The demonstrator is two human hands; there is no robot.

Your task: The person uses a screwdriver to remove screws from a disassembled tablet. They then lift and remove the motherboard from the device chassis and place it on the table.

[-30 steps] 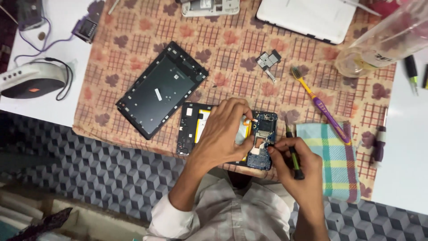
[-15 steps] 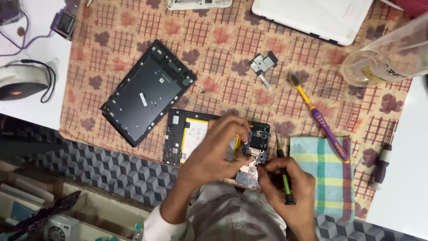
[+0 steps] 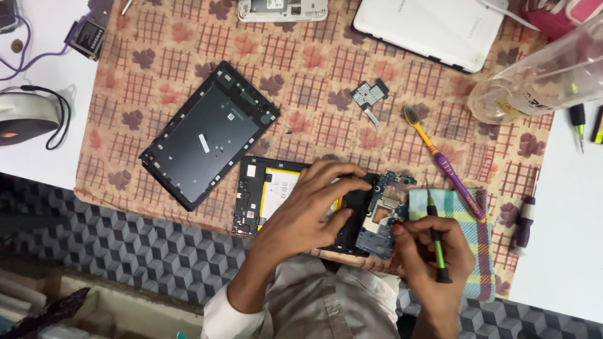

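Observation:
An opened tablet body [image 3: 264, 194] with a pale battery lies near the table's front edge on a patterned cloth [image 3: 314, 81]. My left hand [image 3: 308, 210] presses down on it, fingers spread over its black middle part. A blue circuit board [image 3: 384, 216] sits at the tablet's right end. My right hand [image 3: 433, 257] is next to that board and grips a green-handled screwdriver [image 3: 436, 242], fingertips touching the board's edge.
A black tablet back cover [image 3: 207, 135] lies to the left. A small metal part [image 3: 369, 95] and a yellow-purple toothbrush [image 3: 440, 160] lie behind. A checked cloth [image 3: 480, 226], white tablet [image 3: 433, 28], clear plastic bottle [image 3: 534, 81], phone [image 3: 282, 9] and more screwdrivers [image 3: 576, 122] surround.
My left hand has shifted right across the tablet and now covers its black middle part. The blue board shows more at the right end. My right hand still holds the screwdriver.

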